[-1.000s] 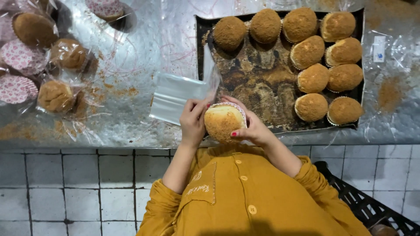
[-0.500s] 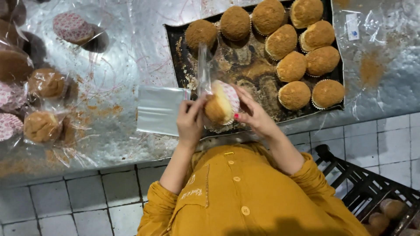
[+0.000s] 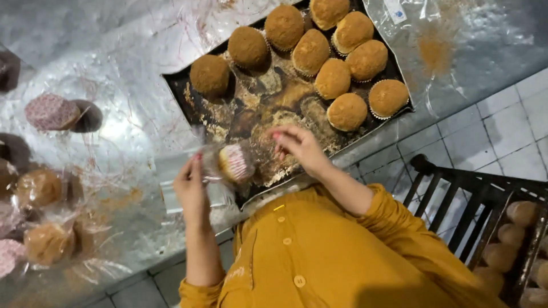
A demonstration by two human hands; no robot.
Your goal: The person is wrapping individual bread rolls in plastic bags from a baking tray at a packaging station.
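Observation:
My left hand grips a clear plastic bag with a brown bun in a pink-patterned paper cup inside it, lying on its side just above the tray's near edge. My right hand hovers beside the bun, fingers spread and holding nothing. Both hands are over the near left part of a dark baking tray. Several crumb-topped buns sit on the tray's far and right side. A stack of clear bags lies under my left hand.
Bagged buns and an upturned paper-cupped bun lie at the left on the plastic-covered counter. A dark crate with more buns stands at the lower right beside the tiled counter front.
The bun went from both hands into the clear bag and now lies on its side in my left hand. My right hand let go and drew away. The view swung left.

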